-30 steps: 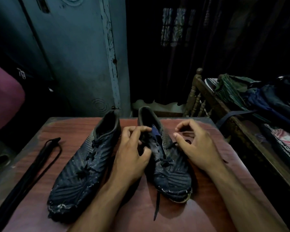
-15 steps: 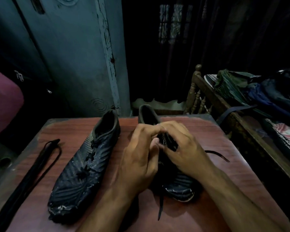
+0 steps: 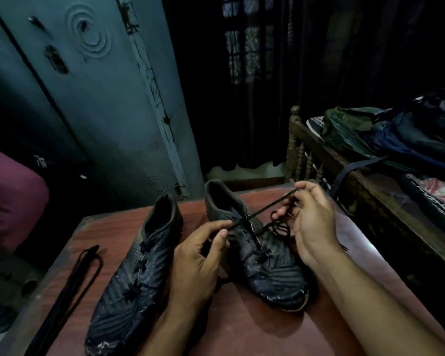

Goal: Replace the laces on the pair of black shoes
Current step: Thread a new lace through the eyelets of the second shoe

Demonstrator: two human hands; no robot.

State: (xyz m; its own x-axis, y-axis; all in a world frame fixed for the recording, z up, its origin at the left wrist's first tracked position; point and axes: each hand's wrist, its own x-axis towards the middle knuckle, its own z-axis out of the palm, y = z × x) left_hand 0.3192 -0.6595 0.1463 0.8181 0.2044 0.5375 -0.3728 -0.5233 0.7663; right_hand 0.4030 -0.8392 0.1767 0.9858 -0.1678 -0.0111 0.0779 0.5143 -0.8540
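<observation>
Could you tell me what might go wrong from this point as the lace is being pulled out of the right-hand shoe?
1. Both the left hand and the right hand pinch the lace, and neither holds the right-hand shoe, so a tug may drag or tip it.
2. The lace loops near the right fingers and could snag in the eyelets.
3. The spare laces lie near the table's left edge and might get knocked off.
</observation>
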